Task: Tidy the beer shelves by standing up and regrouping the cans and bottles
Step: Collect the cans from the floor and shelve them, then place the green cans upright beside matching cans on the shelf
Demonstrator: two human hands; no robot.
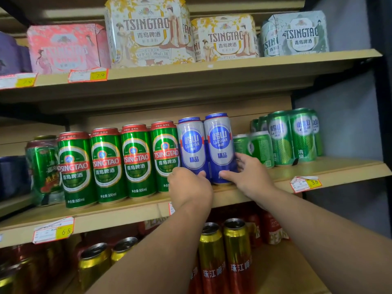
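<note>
Both your hands are on the pair of blue-and-silver Laoshan cans that stand upright, side by side and touching, on the middle shelf (pixel 118 213), just toward 12 o'clock from the centre of your view. Your left hand (pixel 189 187) wraps the base of the left blue can (pixel 191 141). Its thumb lies on the can's front and the other fingers curl round its 9 o'clock side, next to the nearest Tsingtao can. Your right hand (pixel 251 177) grasps the base of the right blue can (pixel 219 139), with the thumb across the front and the fingers reaching round its 3 o'clock side. The left can's foot is hidden behind your hand.

From the left blue can toward 9 o'clock runs a row of four green Tsingtao cans (pixel 136 160), upright, labels forward, shoulder to shoulder. At the row's 9 o'clock end sits a shrink-wrapped green pack (pixel 42 166).

At 3 o'clock of the right blue can, short green cans (pixel 252 147) stand close to your right fingertips. Taller green Laoshan cans (pixel 297 134) are grouped beyond them at 2 o'clock.

Tsingtao gift packs (pixel 148 32) line the top shelf at 12 o'clock. At 6 o'clock, gold-and-red cans (pixel 235 251) stand on the lower shelf between your forearms.
</note>
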